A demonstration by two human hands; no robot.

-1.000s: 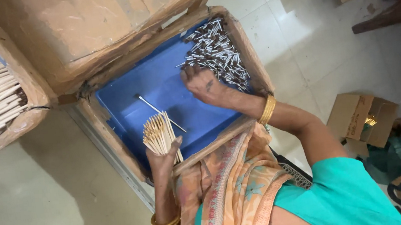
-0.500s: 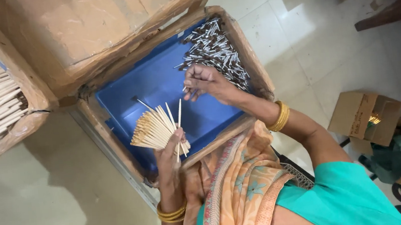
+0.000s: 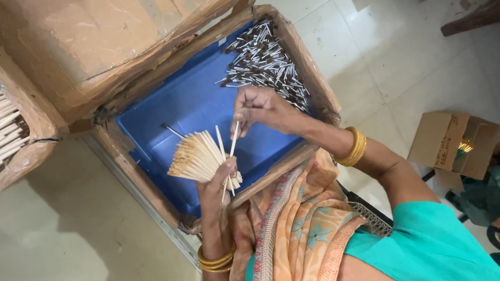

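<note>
- My left hand [image 3: 216, 184] is clenched round the base of a fanned bundle of thin pale sticks [image 3: 197, 157], held over the near edge of the blue tray [image 3: 196, 99].
- My right hand [image 3: 259, 105] pinches a single stick [image 3: 231, 152] by its upper end, lower end at the fan.
- Sticks look light, stiff, likely brittle; grip low, gently.
- Farther in the tray: heap of dark-tipped sticks [image 3: 263, 61].
- Beyond: cardboard box [image 3: 103, 41].
</note>
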